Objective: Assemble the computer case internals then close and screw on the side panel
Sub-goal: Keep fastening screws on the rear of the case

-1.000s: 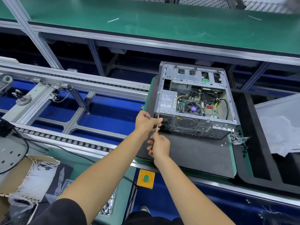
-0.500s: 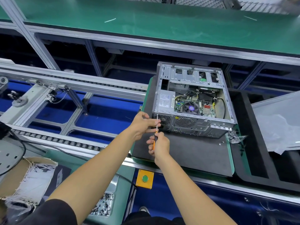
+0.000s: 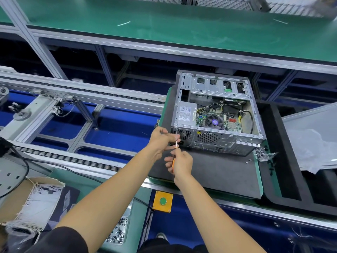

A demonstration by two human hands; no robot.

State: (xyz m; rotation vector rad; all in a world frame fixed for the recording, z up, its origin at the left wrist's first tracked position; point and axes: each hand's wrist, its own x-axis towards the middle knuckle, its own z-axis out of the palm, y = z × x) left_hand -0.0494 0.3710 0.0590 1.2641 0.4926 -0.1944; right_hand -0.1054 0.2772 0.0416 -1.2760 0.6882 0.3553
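Rear-corner screw of the computer case (image 3: 215,114) being driven: screwdriver (image 3: 175,150) handle gripped by right hand (image 3: 180,164), shaft pinched by left hand (image 3: 163,138). Next, probably: side panel is fitted.

Computer case (image 3: 215,114) on mat (image 3: 209,172); button box (image 3: 162,201) before it; screw tray (image 3: 118,230) left.

Both forearms extended forward, left hand (image 3: 162,138) fingers pinched, right hand (image 3: 180,164) curled in a grip

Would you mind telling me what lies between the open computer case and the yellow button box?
In the head view, only bare dark grey mat separates the open silver computer case from the yellow box with a green button.
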